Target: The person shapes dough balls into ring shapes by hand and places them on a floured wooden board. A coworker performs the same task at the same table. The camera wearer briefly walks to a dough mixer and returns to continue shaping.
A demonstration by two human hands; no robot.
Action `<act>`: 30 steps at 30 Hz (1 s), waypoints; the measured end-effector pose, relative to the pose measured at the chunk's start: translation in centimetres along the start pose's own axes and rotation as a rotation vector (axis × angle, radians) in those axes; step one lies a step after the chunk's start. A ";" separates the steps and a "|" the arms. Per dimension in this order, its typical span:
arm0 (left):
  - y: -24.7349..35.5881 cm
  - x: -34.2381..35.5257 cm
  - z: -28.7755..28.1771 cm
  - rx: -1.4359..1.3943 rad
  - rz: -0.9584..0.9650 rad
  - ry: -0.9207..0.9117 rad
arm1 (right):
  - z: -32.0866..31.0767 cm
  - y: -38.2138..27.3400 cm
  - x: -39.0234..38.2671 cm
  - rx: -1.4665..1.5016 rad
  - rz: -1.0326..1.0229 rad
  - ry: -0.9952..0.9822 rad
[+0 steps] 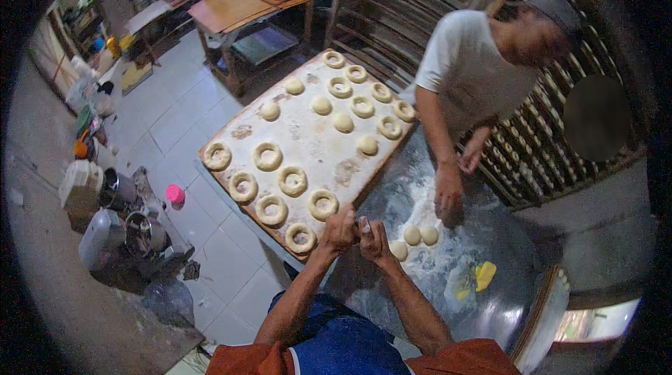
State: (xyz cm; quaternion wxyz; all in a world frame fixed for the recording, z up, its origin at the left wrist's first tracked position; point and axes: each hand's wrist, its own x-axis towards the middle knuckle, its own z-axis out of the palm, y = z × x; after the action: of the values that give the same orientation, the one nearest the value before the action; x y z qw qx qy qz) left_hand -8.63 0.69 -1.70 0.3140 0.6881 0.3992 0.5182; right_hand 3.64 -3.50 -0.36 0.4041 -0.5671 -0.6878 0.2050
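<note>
My left hand and my right hand are both curled closed, side by side at the near right edge of a floured board. Something small and dark shows between them, too hidden to name. Just beyond my left fist lies a dough ring, with several more rings around the near end. Dough balls rest in the middle of the board, and further rings at its far end. To the right of my right hand, a few dough balls sit on a floured metal table.
Across the metal table a co-worker's hand reaches down over the flour. A yellow piece lies near the table's right. Racks stand behind. At the back left is a table with trays; pots and machines line the left wall.
</note>
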 end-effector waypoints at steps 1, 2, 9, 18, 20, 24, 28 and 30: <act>-1.7 0.2 -0.5 0.238 0.277 0.083 | 0.4 -0.9 1.1 0.051 0.011 -0.066; -3.2 0.0 -0.9 -0.157 0.057 0.131 | 0.4 -3.3 3.1 0.148 0.110 -0.141; -3.7 3.3 -7.4 -0.141 -0.205 -0.005 | 4.5 -6.9 7.8 0.242 0.247 -0.225; -8.5 4.6 -11.9 -0.252 -0.254 0.107 | 8.7 -8.4 12.2 0.119 0.131 -0.494; -9.9 4.5 -12.8 -0.522 -0.371 0.198 | 10.0 -11.0 13.5 0.128 -0.026 -0.379; -9.0 7.1 -16.1 -0.329 -0.295 0.229 | 14.0 -8.4 15.3 0.395 0.222 -0.302; -13.8 10.2 -21.6 -0.416 -0.405 0.363 | 16.4 -8.7 21.2 0.583 0.031 -0.400; -13.8 14.8 -23.9 -0.080 -0.366 0.428 | 16.1 -12.1 25.2 0.328 0.089 -0.427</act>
State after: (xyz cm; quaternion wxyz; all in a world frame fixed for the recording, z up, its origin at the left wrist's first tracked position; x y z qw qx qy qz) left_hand -32.65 20.76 -0.23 0.3378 0.4664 0.5534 0.6017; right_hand -17.19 19.90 7.27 0.3269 -0.4676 -0.6895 0.4461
